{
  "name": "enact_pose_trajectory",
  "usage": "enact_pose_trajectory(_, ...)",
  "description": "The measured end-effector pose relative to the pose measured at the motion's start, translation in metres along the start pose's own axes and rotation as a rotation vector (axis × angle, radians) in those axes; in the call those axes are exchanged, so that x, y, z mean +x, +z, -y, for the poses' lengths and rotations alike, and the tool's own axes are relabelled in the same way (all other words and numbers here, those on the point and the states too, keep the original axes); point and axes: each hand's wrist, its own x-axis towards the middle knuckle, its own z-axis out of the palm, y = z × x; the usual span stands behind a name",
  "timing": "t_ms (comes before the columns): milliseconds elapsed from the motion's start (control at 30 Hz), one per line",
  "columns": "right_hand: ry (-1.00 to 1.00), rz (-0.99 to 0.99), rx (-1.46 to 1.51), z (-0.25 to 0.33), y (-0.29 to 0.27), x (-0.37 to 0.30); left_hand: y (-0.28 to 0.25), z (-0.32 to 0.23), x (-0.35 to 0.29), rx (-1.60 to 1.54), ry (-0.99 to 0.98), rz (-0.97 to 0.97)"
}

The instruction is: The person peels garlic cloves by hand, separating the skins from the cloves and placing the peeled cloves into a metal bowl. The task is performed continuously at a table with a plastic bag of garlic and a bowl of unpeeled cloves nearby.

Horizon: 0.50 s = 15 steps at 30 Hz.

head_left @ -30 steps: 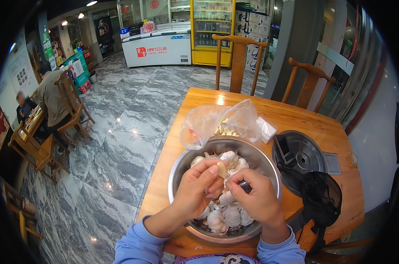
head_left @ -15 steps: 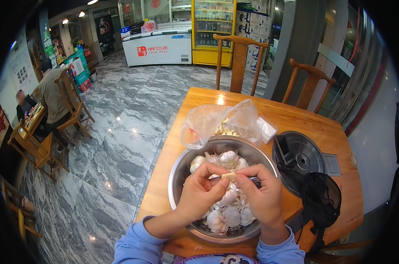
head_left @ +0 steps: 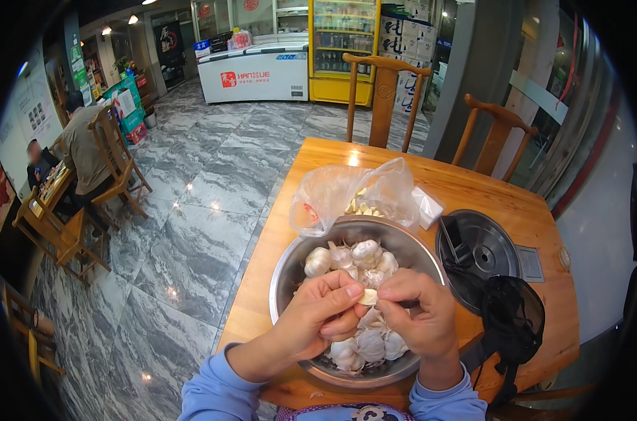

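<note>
A pale garlic clove (head_left: pixel 368 297) is pinched between the thumb and fingers of my left hand (head_left: pixel 325 309), above a steel bowl (head_left: pixel 282 281). My right hand (head_left: pixel 420 312) is closed, its thumb and forefinger pressed together at the clove's right edge. Something dark shows beside the right fingers; what it is I cannot make out. Whole garlic bulbs (head_left: pixel 317 262) and loose papery skins fill the bowl under both hands. Just beyond its far rim, a clear plastic bag (head_left: pixel 325 200) lies open with several peeled cloves (head_left: pixel 362 208) in it.
Right of the bag lies a white packet (head_left: pixel 427 207). A round dark lid-like piece (head_left: pixel 490 245) and a black mesh bag (head_left: pixel 515 316) take up the table's right side. Wooden chairs (head_left: pixel 385 98) stand along the far edge. Two people (head_left: pixel 87 151) sit at another table, far left.
My left fingers have shifted around the clove, and its pale side now shows more. Both hands sit slightly lower, uncovering more bulbs behind them.
</note>
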Motion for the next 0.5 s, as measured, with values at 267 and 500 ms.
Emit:
enact_pose_trajectory(267, 0.331, -0.034, 0.551, 0.006, -0.003, -0.003, 0.002, 0.029, 0.002, 0.495, 0.696, 0.139)
enact_pose_trajectory(500, 0.432, -0.126, 0.530, 0.017, 0.008, 0.000, -0.006, 0.020, 0.000, 0.437, 0.619, 0.120)
